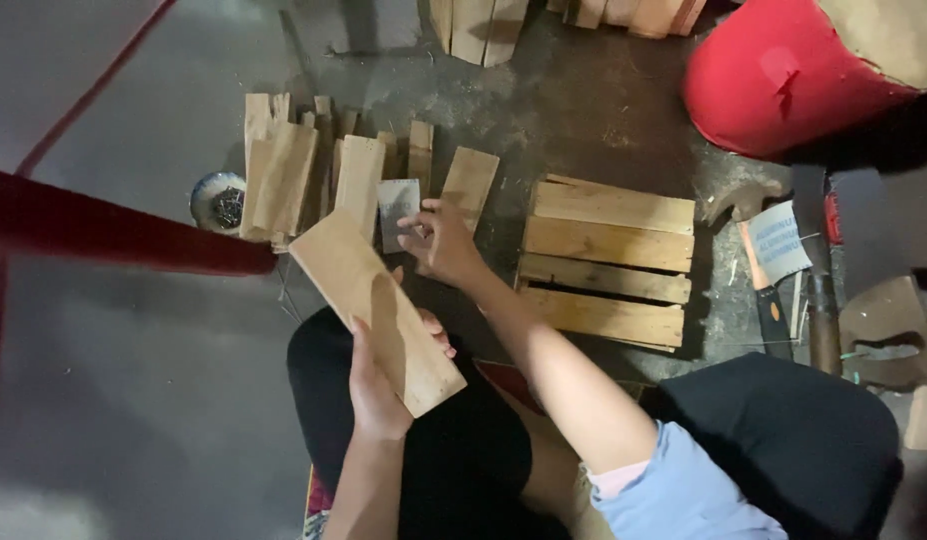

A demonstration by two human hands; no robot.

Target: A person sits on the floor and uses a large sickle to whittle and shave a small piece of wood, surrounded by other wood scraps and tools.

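Observation:
My left hand (378, 375) grips a long flat wooden board (358, 290) that slants from upper left to lower right above my knee. My right hand (441, 240) reaches forward and pinches a small grey rectangular sheet (395, 208), which looks like sandpaper, lying on the floor by short wooden slats (358, 175). The board's lower end is partly covered by my left fingers.
A slatted wooden panel (605, 260) lies on the floor to the right. A small round tin (217, 200) sits at the left of the slats. A red bucket (783, 75) stands top right; tools and a hatchet (763, 275) lie at the right. A red bar (103, 225) crosses left.

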